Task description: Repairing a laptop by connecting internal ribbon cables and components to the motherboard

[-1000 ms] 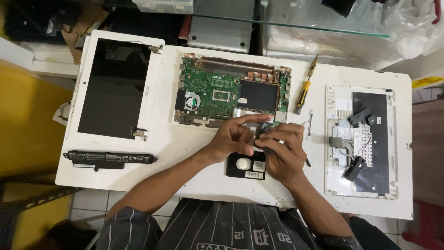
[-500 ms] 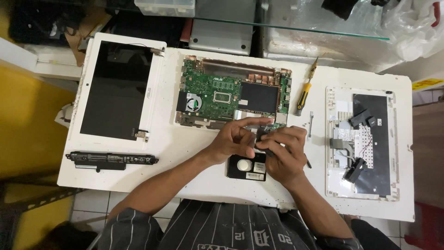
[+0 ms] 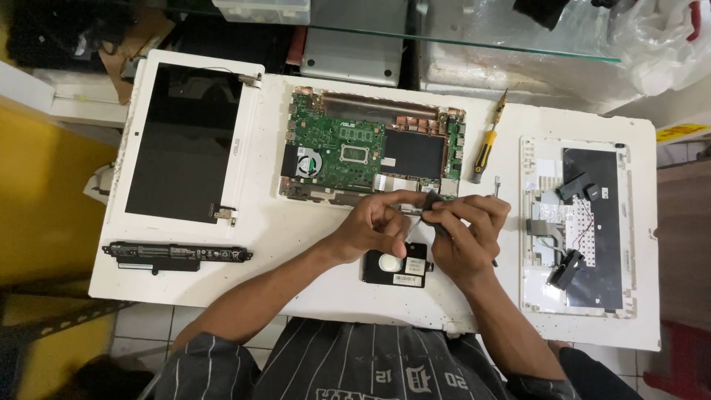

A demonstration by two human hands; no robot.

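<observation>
My left hand (image 3: 378, 222) and my right hand (image 3: 466, 233) meet over the white table (image 3: 296, 259), pinching a small dark part (image 3: 432, 200) between their fingertips. A thin dark tool shaft (image 3: 494, 261) pokes out below the right hand. Just beyond the fingers lies an opened laptop base with a green motherboard (image 3: 348, 148) and fan. Under my wrists sits a black hard drive (image 3: 396, 267).
A detached white laptop screen (image 3: 185, 141) lies at the left, a long black battery (image 3: 174, 254) below it. A yellow-handled screwdriver (image 3: 485, 148) rests right of the board. A white keyboard cover (image 3: 578, 222) with loose black parts sits at the right.
Both hands stay together over the same spot with only slight finger movement. Nothing else on the table has moved.
</observation>
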